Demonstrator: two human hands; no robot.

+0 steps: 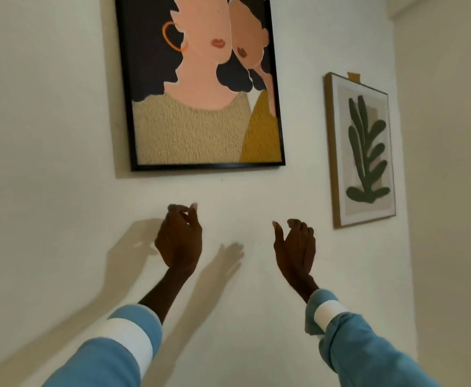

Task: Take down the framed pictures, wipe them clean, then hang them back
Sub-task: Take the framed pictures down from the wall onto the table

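Black-framed picture hangs at twelve o'clock. The left hand and right hand are apart, loosely curled and empty. Probably the take-down step; next they must grip its lower corners.

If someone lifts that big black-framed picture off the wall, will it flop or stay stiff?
Probably stiff: the big black-framed picture has straight edges. Likely awkward one-handed, as it looks wider than the gap between left hand and right hand.

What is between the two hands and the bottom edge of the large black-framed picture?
Only bare white wall, seen in the head view. The left hand and right hand are below the black-framed picture, not touching it.
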